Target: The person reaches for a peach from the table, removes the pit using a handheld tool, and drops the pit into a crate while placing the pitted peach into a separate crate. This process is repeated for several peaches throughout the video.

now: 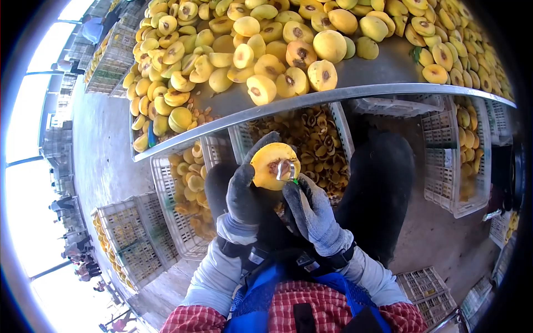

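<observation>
Cupping the halved peach cut-side up in my left hand, fingers clamped round it below the table, my right hand gripping the pitting loop into its stone

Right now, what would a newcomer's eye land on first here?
The peach half at centre, held in the gloved left hand while the right hand works a metal pitting spoon into its stone. Above, a metal table is heaped with yellow peach halves. Below it stand white crates of more fruit.
</observation>
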